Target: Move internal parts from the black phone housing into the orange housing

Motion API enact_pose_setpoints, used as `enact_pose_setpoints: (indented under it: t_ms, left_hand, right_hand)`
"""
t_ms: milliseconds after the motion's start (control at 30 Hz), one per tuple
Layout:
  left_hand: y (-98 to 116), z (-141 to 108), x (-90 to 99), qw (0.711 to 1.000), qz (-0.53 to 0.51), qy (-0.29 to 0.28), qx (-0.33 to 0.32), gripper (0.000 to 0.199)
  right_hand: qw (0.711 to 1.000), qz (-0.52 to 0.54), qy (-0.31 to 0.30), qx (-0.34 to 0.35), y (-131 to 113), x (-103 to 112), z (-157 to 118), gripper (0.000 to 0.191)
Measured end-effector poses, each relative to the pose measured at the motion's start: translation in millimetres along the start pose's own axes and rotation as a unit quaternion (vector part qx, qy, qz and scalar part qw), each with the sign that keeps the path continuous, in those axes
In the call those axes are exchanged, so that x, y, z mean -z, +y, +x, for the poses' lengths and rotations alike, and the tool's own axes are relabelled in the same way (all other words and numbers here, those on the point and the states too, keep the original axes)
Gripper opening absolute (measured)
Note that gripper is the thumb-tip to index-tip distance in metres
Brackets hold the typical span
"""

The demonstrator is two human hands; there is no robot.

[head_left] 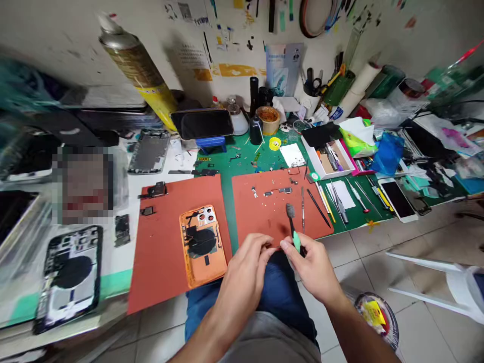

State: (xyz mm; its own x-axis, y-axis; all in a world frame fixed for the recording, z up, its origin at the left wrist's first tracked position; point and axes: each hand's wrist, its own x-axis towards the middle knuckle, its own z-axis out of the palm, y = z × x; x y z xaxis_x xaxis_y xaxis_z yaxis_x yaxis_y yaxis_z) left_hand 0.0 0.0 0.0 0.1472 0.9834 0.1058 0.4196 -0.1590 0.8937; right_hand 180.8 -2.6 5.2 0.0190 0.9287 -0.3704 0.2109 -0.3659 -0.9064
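Observation:
Held in my right hand (312, 262) is a toothbrush (296, 241) with a green and black handle, its dark bristled head pointing up and away. My left hand (247, 267) is closed beside it, fingertips pinched together close to the right thumb; what lies between them is too small to make out. Both hands hover at the near edge of the right red mat (272, 217). To the left of my left hand lies an orange phone housing (206, 267) with a dark round pad inside, on the left red mat (159, 262).
Small phone parts (285, 190), tweezers (339, 201) and screwdrivers (357, 196) lie around the mats. Another opened phone (73, 275) is at left. A spray can (138, 70), a propped phone (202, 124) and a white box (327, 159) stand behind. A bin (378, 322) is at lower right.

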Motion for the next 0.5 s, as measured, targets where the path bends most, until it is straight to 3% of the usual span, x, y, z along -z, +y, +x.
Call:
enact_pose_setpoints:
  t_ms: [233,500]
  left_hand:
    - [-14.3,-12.8,-7.0,0.974,-0.22,0.033,0.031,0.021]
    - [-16.8,-8.9,-18.1,0.959,-0.274,0.067,0.021,0.008]
  right_hand:
    - [0.983,0.177,0.004,-0.044,5.1,-8.7,-12.8,0.052]
    - [0.979,0.201,-0.002,-0.034,0.8,-22.5,-22.0,0.051]
